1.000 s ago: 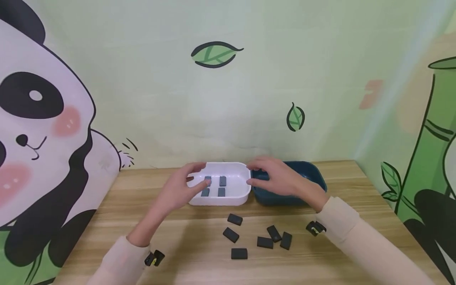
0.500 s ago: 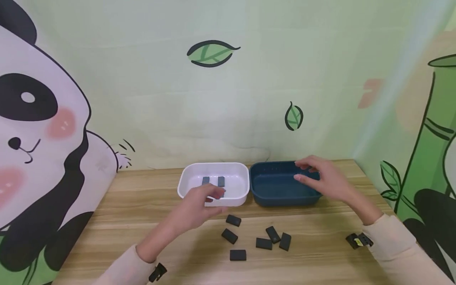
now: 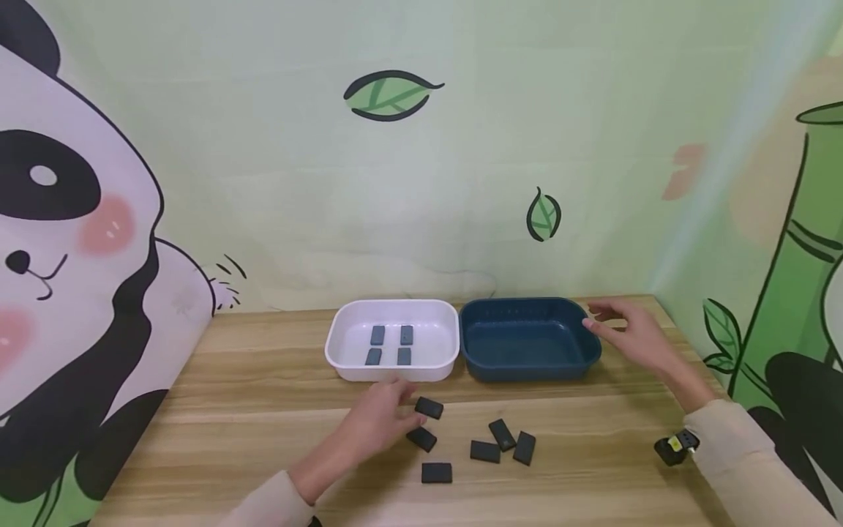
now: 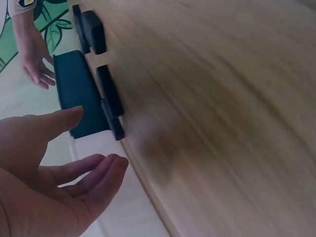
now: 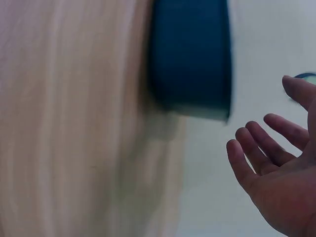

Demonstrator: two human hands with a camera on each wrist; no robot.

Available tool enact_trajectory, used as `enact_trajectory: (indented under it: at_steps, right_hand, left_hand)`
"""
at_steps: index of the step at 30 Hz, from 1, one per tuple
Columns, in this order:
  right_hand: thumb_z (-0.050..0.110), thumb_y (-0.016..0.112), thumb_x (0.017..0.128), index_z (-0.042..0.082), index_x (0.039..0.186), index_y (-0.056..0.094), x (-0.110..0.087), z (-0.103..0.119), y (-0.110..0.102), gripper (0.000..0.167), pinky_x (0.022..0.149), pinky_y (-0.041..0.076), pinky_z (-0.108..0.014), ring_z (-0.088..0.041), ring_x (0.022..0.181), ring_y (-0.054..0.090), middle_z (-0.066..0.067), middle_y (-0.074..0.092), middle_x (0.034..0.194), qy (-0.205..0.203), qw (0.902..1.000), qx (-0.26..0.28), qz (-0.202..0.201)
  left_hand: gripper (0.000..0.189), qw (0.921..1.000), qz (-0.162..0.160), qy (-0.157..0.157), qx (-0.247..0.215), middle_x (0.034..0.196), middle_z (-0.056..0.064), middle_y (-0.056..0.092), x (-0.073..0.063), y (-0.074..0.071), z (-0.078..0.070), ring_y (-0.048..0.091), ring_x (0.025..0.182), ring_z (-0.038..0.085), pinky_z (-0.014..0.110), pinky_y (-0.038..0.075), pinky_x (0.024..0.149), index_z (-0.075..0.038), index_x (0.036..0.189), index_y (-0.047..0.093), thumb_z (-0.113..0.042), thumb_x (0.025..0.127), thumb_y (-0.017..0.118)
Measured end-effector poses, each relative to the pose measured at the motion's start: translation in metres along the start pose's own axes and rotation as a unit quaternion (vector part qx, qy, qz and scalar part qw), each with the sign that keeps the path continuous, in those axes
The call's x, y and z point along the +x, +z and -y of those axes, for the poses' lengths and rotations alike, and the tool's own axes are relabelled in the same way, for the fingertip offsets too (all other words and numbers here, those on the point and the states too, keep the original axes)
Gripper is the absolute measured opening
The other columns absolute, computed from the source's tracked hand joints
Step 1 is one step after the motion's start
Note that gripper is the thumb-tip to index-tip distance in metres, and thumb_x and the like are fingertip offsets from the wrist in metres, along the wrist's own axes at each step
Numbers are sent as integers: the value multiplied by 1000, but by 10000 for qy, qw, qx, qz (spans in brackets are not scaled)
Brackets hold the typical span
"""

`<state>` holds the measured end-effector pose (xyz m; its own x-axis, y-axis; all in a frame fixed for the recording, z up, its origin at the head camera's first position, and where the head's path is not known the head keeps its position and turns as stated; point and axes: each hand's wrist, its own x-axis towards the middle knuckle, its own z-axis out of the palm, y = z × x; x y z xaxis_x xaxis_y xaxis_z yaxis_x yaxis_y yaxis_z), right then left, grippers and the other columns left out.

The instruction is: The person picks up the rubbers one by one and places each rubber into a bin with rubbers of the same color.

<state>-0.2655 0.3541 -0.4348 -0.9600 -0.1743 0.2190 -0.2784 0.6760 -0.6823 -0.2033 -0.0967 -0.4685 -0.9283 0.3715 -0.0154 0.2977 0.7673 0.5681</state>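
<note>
My left hand [image 3: 378, 419] hovers low over the table beside two black rectangular blocks, its thumb and fingers apart around nothing. One of these, the far block [image 3: 429, 408], sits by the fingertips, and the near block [image 3: 421, 438] is partly behind the thumb. In the left wrist view the same hand [image 4: 54, 168] has a wide gap between thumb and fingers. At the right end of the dark blue tray [image 3: 530, 375] is my right hand [image 3: 635, 337], fingers loosely bent and holding nothing. The right wrist view shows that hand [image 5: 281, 163] with fingers spread.
A white tray [image 3: 336, 351] with several grey-looking blocks in two rows adjoins the blue tray's left side. More black blocks lie in front: a single block [image 3: 437, 473] and a cluster with a block [image 3: 485, 451] to the right. A printed wall rises behind.
My left hand has come from over the white tray down toward the black blocks. The right hand has moved right, from the trays' meeting edge to the blue tray's far end.
</note>
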Motion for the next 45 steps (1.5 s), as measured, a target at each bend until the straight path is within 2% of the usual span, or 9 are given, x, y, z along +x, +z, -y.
enact_trajectory:
  at_steps: [4, 8, 12, 18, 24, 28, 39, 40, 45]
  right_hand:
    - [37, 61, 109, -9, 147, 53, 2, -20, 4, 60, 101, 51, -61, -49, 127, 58, -32, 59, 141, 466, 9988, 114, 22]
    - [35, 56, 112, -13, 149, 47, 5, -35, 8, 62, 98, 58, -50, -46, 126, 59, -36, 54, 143, 854, 9929, 800, 199]
    - [32, 54, 113, -16, 150, 44, 5, -46, 13, 62, 90, 63, -41, -26, 117, 66, -38, 51, 144, 1179, 9804, 1550, 294]
    - [31, 52, 113, -15, 152, 40, 6, -52, 21, 61, 83, 63, -32, -3, 102, 64, -37, 47, 149, 1546, 9624, 2202, 383]
    - [31, 51, 113, -12, 156, 36, 7, -53, 24, 63, 79, 60, -28, -2, 97, 65, -13, 67, 128, 1845, 9483, 2554, 370]
    - [29, 51, 113, -11, 156, 36, 6, -53, 25, 61, 76, 59, -27, -4, 95, 65, 6, 67, 112, 1931, 9382, 2861, 265]
    - [28, 45, 114, -15, 151, 36, 8, -53, 36, 58, 81, 58, -26, -2, 98, 60, 1, 62, 117, 1893, 9362, 2937, 389]
    - [28, 45, 114, -15, 151, 36, 8, -53, 36, 57, 82, 58, -26, -2, 98, 60, 2, 61, 117, 1900, 9360, 2937, 400]
    - [28, 43, 114, -15, 151, 38, 8, -54, 37, 56, 82, 58, -26, -2, 99, 59, 1, 59, 119, 1948, 9351, 2934, 397]
  left_hand:
    - [55, 9998, -46, -54, 167, 117, 18, 69, 3, 7, 0, 69, 102, 29, 48, 60, 90, 6, 128, 70, -29, 89, 87]
    - [52, 9996, -60, -68, 256, 112, 16, 67, 7, 12, -3, 65, 94, 24, 44, 58, 85, 7, 120, 71, -30, 87, 89]
    - [45, 9995, -5, -79, 295, 98, 8, 61, 12, 16, -5, 56, 81, 18, 35, 52, 69, 3, 111, 72, -30, 87, 89]
    - [38, 9993, 8, 67, 372, 98, 5, 57, 18, 21, -8, 54, 81, 17, 30, 48, 66, 0, 107, 72, -25, 86, 90]
    - [41, 9978, 121, 317, 571, 112, 8, 60, 22, 24, -11, 55, 95, 20, 33, 55, 81, -1, 118, 74, -17, 85, 90]
    - [48, 9955, 253, 612, 682, 123, 9, 62, 25, 26, -13, 56, 106, 21, 39, 55, 94, -3, 127, 72, -18, 85, 90]
    - [44, 9944, 170, 819, 644, 119, 11, 63, 28, 29, -4, 57, 107, 23, 42, 54, 97, -1, 122, 73, -16, 84, 91]
    - [45, 9933, 144, 940, 658, 121, 10, 63, 31, 34, 5, 56, 108, 23, 40, 53, 98, -3, 124, 72, -18, 86, 90]
    - [42, 9933, 349, 935, 589, 120, 10, 61, 30, 31, 6, 54, 107, 23, 40, 54, 95, -3, 125, 72, -16, 88, 88]
